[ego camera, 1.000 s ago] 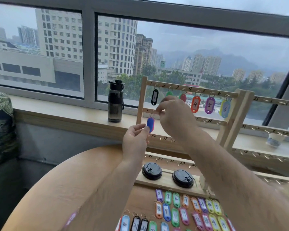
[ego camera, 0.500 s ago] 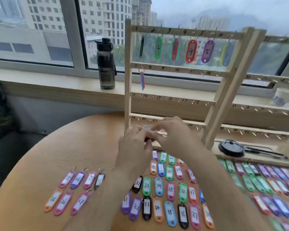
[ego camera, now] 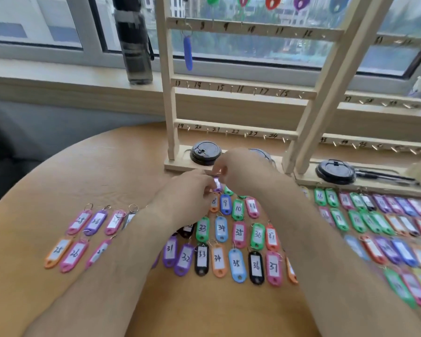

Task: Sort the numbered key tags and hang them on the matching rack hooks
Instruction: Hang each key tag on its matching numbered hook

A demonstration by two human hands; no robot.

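Note:
Both hands meet over the table just in front of the wooden rack (ego camera: 170, 98). Between them is a purple key tag (ego camera: 217, 184) with a white label; my left hand (ego camera: 187, 193) pinches its lower part and my right hand (ego camera: 238, 171) pinches its top by the ring. Its number is hidden by my fingers. Rows of coloured numbered key tags (ego camera: 229, 242) lie flat on the round wooden table (ego camera: 102, 171). A blue tag (ego camera: 188, 53) hangs edge-on from the first hook of the rack's second bar. Several tags hang from the top bar, cut off by the frame.
A second rack section (ego camera: 365, 139) stands to the right. Black round lids (ego camera: 206, 153) sit in the rack bases. A dark water bottle (ego camera: 134, 42) stands on the window sill. More tags (ego camera: 80, 237) lie at the left and tags (ego camera: 384, 224) fill the right.
My hands came down from the blue tag left hanging on the second bar to the table and picked up a purple tag. The view tilted downward and closer.

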